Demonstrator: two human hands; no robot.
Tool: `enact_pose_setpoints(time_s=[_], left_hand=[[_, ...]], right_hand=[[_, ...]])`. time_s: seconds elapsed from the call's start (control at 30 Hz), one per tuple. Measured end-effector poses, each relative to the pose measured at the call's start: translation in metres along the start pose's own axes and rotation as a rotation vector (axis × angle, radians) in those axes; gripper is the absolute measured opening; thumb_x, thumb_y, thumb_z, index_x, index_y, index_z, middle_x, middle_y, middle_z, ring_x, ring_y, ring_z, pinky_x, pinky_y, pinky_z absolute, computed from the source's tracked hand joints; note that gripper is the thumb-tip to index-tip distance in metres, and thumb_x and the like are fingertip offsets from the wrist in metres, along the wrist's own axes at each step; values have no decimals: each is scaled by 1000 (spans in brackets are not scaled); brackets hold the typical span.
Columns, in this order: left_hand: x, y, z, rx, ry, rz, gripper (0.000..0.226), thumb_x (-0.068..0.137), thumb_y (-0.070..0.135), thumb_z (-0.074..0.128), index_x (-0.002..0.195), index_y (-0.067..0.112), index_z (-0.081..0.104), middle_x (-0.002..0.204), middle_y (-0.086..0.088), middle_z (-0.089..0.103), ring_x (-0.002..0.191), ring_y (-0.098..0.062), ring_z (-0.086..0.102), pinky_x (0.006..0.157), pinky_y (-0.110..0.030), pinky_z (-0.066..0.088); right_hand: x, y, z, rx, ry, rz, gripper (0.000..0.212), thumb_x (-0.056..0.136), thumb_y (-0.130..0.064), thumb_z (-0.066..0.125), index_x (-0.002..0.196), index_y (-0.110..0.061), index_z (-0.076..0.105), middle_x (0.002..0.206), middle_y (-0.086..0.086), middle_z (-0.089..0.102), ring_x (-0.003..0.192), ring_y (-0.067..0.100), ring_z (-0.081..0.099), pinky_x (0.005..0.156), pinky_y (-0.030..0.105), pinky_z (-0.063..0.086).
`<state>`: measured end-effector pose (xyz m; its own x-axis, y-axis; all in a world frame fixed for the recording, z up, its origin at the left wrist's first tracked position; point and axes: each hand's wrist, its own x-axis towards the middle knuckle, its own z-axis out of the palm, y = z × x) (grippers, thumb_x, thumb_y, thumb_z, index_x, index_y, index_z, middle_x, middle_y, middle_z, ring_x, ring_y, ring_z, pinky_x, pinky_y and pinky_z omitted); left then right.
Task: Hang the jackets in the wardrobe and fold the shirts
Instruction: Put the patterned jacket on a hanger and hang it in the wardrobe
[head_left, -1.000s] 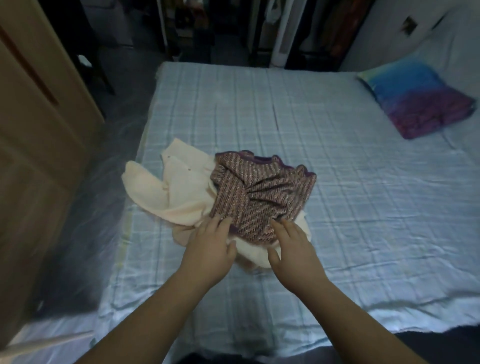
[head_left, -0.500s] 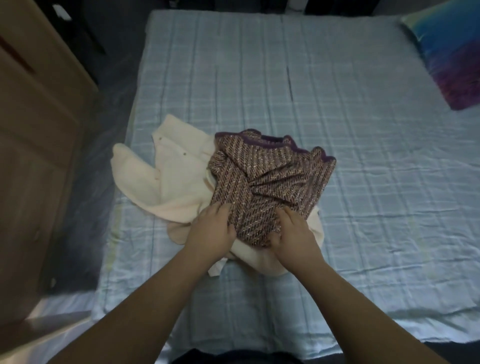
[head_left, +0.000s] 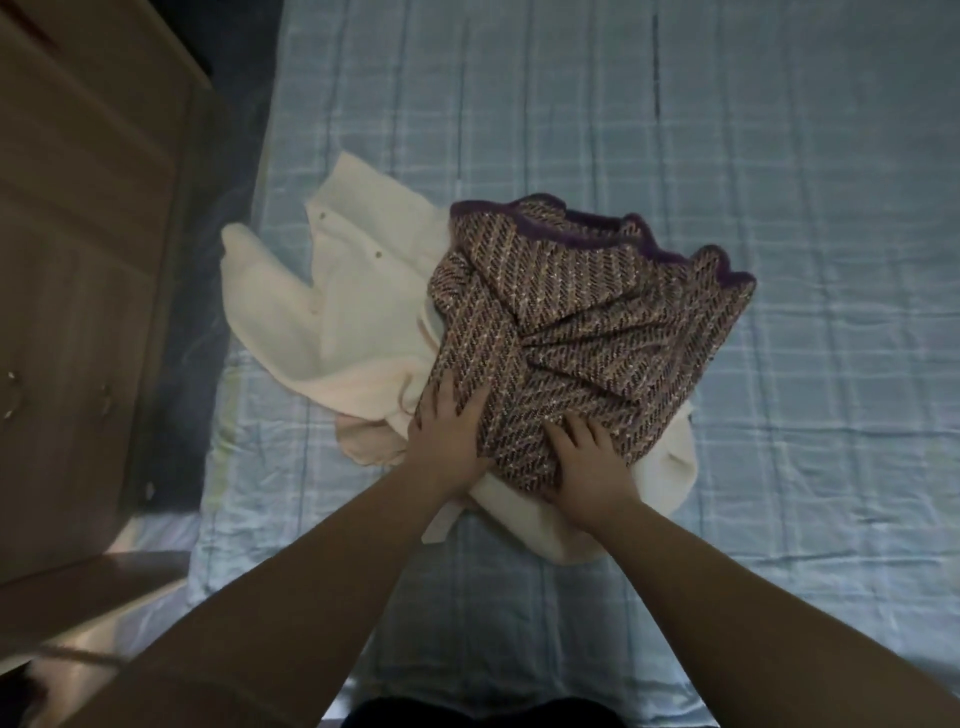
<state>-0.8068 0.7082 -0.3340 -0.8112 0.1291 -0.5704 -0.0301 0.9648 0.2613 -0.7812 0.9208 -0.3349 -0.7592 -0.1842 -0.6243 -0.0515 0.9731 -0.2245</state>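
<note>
A crumpled purple-and-tan tweed jacket with purple trim lies on top of a cream jacket with small buttons, both on the bed. My left hand rests flat on the tweed jacket's near left edge, fingers spread over the fabric. My right hand presses on its near edge just to the right, fingers curled into the cloth. Whether either hand has a firm grip is unclear.
The bed has a pale blue checked sheet. A wooden wardrobe stands close on the left, with a dark narrow gap of floor between it and the bed.
Both hands have slid forward onto the tweed jacket's near edge. The camera has tilted down and closer, so the pillow and far room have left the view.
</note>
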Motion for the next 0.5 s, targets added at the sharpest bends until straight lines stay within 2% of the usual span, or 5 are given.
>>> enact_pose_setpoints(time_s=[0.13, 0.27, 0.4, 0.5], left_hand=[[14, -4, 8, 26, -55, 0, 101, 81, 51, 68, 155, 44, -1, 165, -8, -3, 148, -41, 8, 114, -60, 25], [19, -11, 6, 16, 2, 75, 97, 77, 33, 70, 156, 39, 13, 157, -11, 25, 137, -38, 32, 106, -53, 39], [18, -20, 2, -247, 123, 86, 77, 76, 10, 63, 149, 23, 39, 137, -14, 50, 121, -35, 48, 99, -43, 44], [19, -26, -1, -289, 101, 116, 74, 78, 9, 62, 148, 21, 42, 137, -14, 51, 123, -33, 48, 101, -38, 42]], right_hand=[[7, 4, 7, 77, 87, 19, 56, 88, -26, 58, 141, -26, 41, 145, 7, 36, 135, 33, 25, 102, 51, 43], [10, 3, 8, 109, 122, -5, 40, 88, -17, 59, 128, -20, 53, 127, 10, 47, 123, 34, 34, 92, 51, 48], [9, 3, 10, 78, 147, -6, 38, 85, -21, 61, 122, -16, 53, 123, 10, 49, 120, 35, 38, 88, 49, 49], [10, 0, 14, -10, 90, 7, 52, 80, -36, 65, 124, -18, 47, 126, 9, 44, 122, 33, 35, 81, 47, 53]])
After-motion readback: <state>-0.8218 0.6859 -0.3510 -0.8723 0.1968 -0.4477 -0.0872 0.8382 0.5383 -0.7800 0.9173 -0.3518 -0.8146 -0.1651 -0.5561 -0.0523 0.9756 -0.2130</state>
